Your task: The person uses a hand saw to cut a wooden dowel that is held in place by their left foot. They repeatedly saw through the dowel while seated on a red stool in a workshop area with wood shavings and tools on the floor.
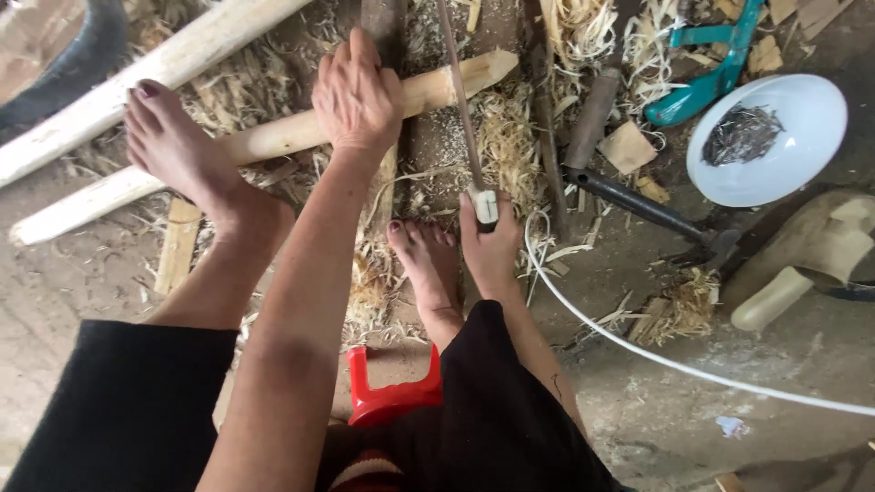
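1. Your left foot (173, 146) rests on the peeled wooden pole (273, 137), which lies slanted across the shaving-strewn ground (656, 410). Judged by its thickness, it is stiff and fairly heavy, so it should not flex under you.
2. Your left hand (357, 96) lies palm down on the same pole near its pointed end, fingers curled over the top and gripping it. The bare wood looks smooth and may slip; the thick part beside the taper looks like the surest hold.
3. Your right hand (488, 246) is closed round the pale handle of a thin-bladed saw (460, 100), whose blade crosses the pole just right of your left hand. It looks light and springy; grip the handle only.
4. Further right, a white bowl (802, 155) sits well apart.
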